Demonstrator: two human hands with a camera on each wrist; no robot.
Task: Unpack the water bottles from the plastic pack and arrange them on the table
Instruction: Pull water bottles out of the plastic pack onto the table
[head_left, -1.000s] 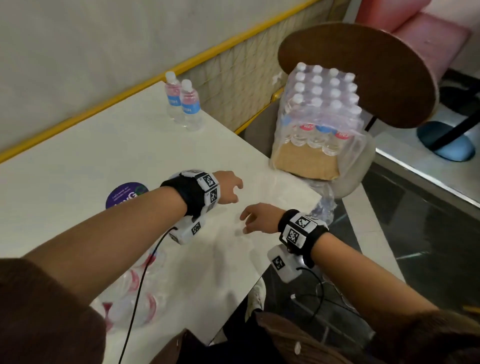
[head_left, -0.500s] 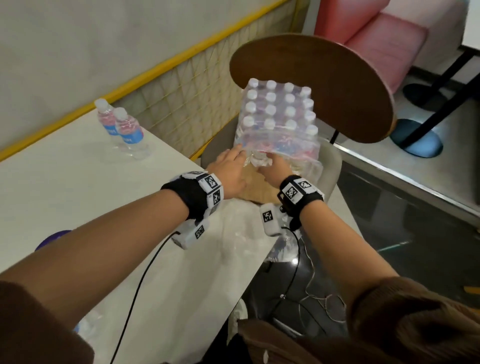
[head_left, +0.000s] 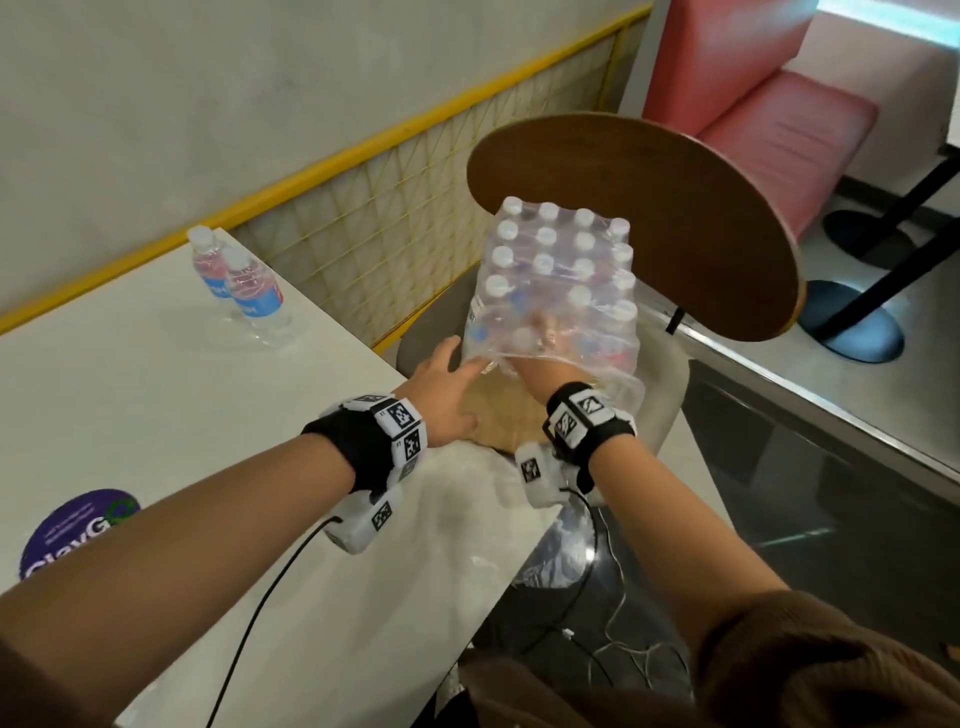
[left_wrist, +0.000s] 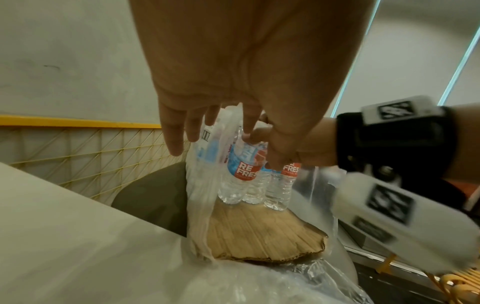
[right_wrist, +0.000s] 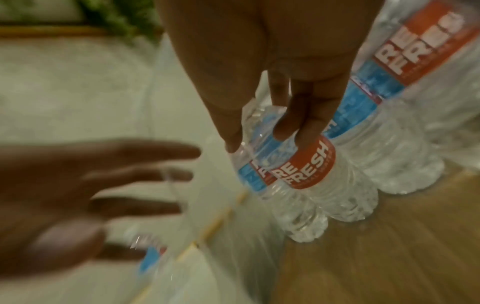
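Observation:
A shrink-wrapped pack of water bottles (head_left: 556, 280) with white caps stands on a cardboard tray (head_left: 498, 410) on a chair seat, its near side torn open. My left hand (head_left: 457, 358) lies with straight fingers against the loose wrap at the pack's near left corner; in the left wrist view the film (left_wrist: 205, 185) hangs by its fingers (left_wrist: 176, 142). My right hand (head_left: 524, 364) reaches in under the wrap, and its thumb and fingers (right_wrist: 293, 127) grip the top of a front bottle (right_wrist: 309, 170) with a red and blue label. Two bottles (head_left: 244, 291) stand upright on the white table (head_left: 156, 389).
The chair's round wooden backrest (head_left: 649, 223) rises just behind the pack. A yellow mesh rail (head_left: 374, 218) runs along the table's far side. A purple sticker (head_left: 78, 530) lies on the table at the left. Crumpled plastic (head_left: 550, 566) hangs at the table's right edge.
Both hands left the table top and moved forward to the pack. The right hand went in under the wrap onto a front bottle; the left hand came against the film.

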